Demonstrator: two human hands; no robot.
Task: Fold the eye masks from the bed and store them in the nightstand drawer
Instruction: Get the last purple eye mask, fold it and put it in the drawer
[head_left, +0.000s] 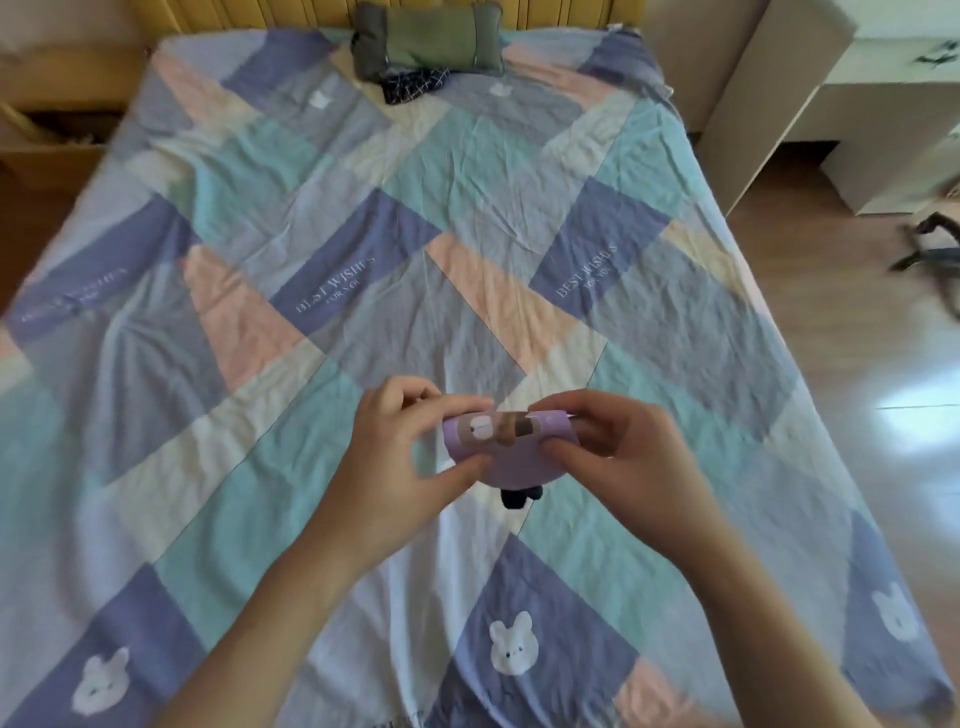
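A lilac eye mask with a brown bear print is held above the foot half of the bed, its top edge folded over. My left hand pinches its left end and my right hand pinches its right end. A dark strap end hangs below the mask. A dark patterned piece of cloth, maybe another mask, lies near the head of the bed by a green pillow. The nightstand with an open drawer stands at the far left.
The bed is covered by a patchwork sheet in blue, teal and pink. A white desk stands at the right beyond the bed, with a chair base on the wooden floor.
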